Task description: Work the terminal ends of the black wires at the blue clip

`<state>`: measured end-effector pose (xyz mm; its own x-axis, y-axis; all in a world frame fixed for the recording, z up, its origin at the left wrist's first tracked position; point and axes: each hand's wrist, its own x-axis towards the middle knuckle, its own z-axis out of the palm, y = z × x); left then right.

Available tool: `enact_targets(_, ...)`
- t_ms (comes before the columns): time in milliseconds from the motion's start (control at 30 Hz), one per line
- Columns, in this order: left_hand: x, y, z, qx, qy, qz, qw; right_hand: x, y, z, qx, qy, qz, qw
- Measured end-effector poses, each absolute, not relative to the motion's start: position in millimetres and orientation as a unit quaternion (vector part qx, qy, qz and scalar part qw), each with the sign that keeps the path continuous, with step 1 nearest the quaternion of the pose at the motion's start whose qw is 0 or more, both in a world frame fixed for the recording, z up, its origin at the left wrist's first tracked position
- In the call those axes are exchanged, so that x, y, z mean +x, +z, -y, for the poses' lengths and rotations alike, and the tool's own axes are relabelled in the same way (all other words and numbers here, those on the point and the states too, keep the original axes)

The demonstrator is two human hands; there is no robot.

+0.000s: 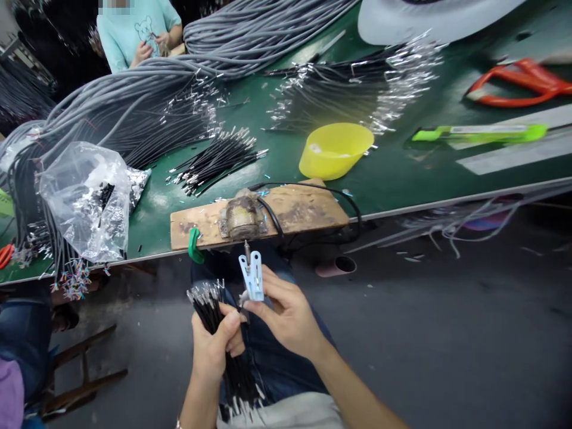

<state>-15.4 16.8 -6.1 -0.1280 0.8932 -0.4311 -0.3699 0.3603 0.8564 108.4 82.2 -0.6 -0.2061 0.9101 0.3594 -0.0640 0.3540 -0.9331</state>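
My left hand is closed around a bundle of short black cables with pale, stripped ends, held upright over my lap. Just to its right, my right hand is closed at a light blue clothespin, thumb below and fingers partly hidden behind it. The clothespin sits at the metal shaft of a small worn motor. That motor is mounted on a wooden board at the table's front edge. Something small and greyish shows by my right thumb, too unclear to name.
On the green table lie a pile of black cables, a yellow cup, a plastic bag, long grey cables, orange-handled scissors and a green cutter knife. A co-worker sits across.
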Motion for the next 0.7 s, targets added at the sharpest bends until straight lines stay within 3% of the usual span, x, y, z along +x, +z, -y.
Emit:
enact_targets(267, -14, -7, -17, 0.232, 0.517, -0.551, 0.612, 117, -2, -78, -0.319, 0.436, 0.659, 0.524)
enact_targets(400, -19, -5, -21, 0.265, 0.526, -0.563, 0.580, 115, -2, -82, -0.287, 0.574, 0.581, 0.501)
enact_targets(533, -32, -9, -28, 0.324, 0.504, -0.589, 0.543, 109, 5, -99, -0.288, 0.734, 0.370, 0.492)
enact_targets(700, -28, 3, -29, 0.373, 0.546, -0.601, 0.450, 100, 22, -114, -0.293, 0.781, 0.298, 0.465)
